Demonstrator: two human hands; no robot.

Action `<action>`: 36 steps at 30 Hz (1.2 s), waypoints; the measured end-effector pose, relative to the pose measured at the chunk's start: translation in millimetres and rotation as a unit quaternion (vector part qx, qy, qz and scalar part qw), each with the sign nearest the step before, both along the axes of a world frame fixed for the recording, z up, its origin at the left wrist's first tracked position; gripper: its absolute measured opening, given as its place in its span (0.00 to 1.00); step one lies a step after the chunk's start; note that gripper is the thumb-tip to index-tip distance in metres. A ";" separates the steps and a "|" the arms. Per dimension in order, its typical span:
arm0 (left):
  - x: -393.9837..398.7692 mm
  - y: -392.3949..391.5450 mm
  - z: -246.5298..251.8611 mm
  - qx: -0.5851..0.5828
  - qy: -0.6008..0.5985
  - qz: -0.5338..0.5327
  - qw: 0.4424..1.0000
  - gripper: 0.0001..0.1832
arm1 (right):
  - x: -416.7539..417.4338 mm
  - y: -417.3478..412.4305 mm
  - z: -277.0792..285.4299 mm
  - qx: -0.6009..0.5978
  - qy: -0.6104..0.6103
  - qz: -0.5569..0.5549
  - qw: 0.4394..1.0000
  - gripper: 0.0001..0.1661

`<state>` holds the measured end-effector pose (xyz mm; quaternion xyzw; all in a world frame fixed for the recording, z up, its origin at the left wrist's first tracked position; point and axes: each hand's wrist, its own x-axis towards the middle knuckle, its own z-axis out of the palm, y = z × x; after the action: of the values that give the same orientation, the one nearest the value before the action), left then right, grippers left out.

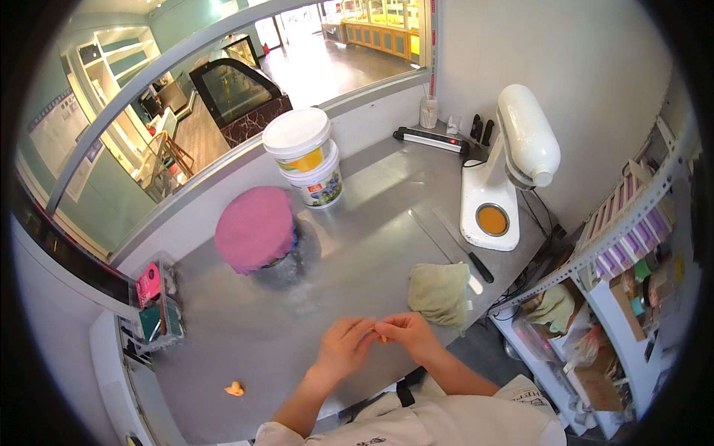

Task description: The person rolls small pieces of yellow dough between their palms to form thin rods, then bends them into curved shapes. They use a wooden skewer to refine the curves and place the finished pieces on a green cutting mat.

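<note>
Both hands meet above the front of the steel table (312, 301). A small orange piece (382, 338), perhaps dough or peel, shows between my left hand (346, 341) and my right hand (406, 333); my right thumb and fingers pinch it. The fingers of my left hand are blurred against it, so its own grip is unclear. A similar orange-yellow lump (235, 388) lies on the table at the lower left. Just beyond my right hand is a folded green cloth (439, 294), beside a long spatula with a white handle (475, 285) and one with a black handle (481, 267).
A pink-covered round container (255, 228) stands at the left, near two stacked white buckets (298, 134). A white stand mixer (491, 234) and a power strip (430, 140) are at the back right. A plastic bin (177, 318) sits at the left edge; shelves (591, 267) stand right.
</note>
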<state>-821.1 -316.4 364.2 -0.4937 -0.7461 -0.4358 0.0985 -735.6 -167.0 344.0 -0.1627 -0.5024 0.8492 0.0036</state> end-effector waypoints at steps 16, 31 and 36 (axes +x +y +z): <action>-4.9 120.4 24.1 0.063 -0.045 0.021 0.997 0.11 | -7.4 111.8 29.8 -0.037 0.059 -0.024 0.997 0.13; 6.8 121.5 -3.0 0.139 -0.021 0.059 0.988 0.12 | -3.5 112.2 24.9 -0.023 0.080 -0.021 0.996 0.13; 12.5 125.8 -1.0 0.159 -0.044 0.056 0.985 0.13 | 2.7 127.9 28.3 0.023 0.074 0.046 0.996 0.14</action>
<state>-808.6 -190.6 363.2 -0.4092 -0.6973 -0.5643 0.1673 -732.9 -39.0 372.3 -0.0755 -0.5273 0.8463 0.0054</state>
